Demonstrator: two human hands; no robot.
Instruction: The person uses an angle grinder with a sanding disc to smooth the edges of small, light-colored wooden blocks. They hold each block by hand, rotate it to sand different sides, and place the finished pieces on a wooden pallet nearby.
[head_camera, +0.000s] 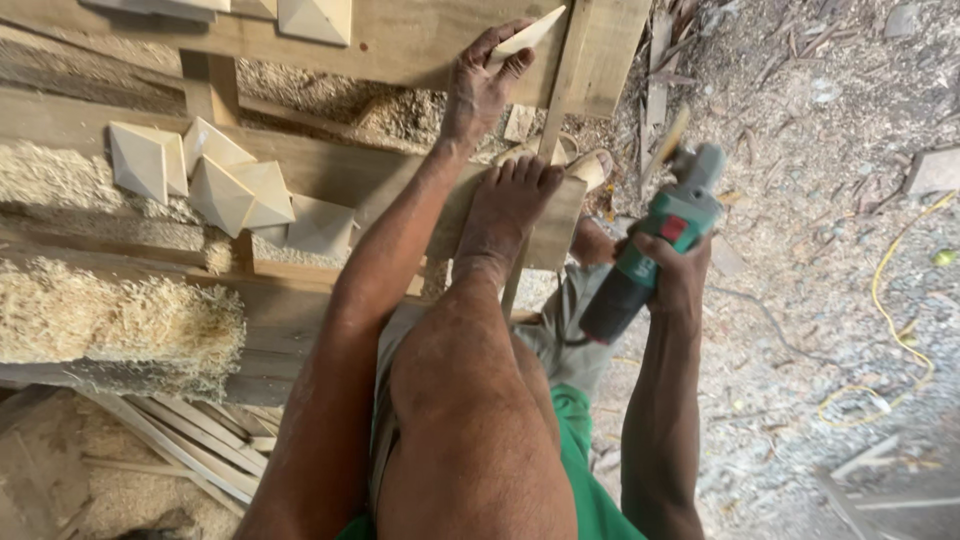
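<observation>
Grinder (650, 255) in raised right hand (680, 275)

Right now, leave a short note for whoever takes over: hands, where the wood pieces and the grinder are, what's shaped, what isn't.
Left hand pinches a thin wood piece against the plank.
Right hand grips the green grinder, held clear of the wood, out over the ground.
A bare foot presses on a board.
Done: several faceted blocks lie on the bench to the left, amid sawdust.
Left: the piece in hand; its finish can't be judged.
</observation>
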